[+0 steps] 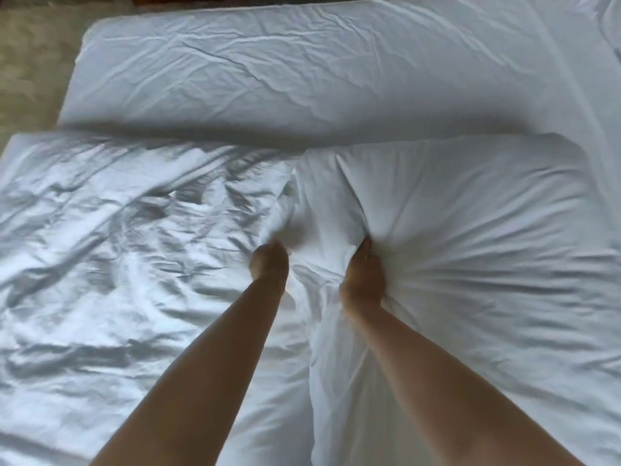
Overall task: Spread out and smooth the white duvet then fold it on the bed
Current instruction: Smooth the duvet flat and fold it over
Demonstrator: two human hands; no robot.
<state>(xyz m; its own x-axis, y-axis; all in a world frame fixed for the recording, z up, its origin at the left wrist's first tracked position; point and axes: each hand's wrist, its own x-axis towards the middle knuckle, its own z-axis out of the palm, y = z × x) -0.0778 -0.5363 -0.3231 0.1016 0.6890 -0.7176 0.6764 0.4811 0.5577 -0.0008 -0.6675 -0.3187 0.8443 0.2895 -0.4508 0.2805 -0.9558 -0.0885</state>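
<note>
Head view. Bunched white duvet [453, 230], lying at the near side of the bed [302, 79], is being gripped by the left hand [270, 264] and right hand [363, 280], fingers curled into the cloth. Its left portion is being left creased; spreading is being judged unfinished, folding not yet begun.

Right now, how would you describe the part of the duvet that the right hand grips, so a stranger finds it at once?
On the bed, look at the puffy white duvet on the right. The right hand grips its near-left edge; creases fan out from there, unlike the flat crumpled sheet beside it.
</note>
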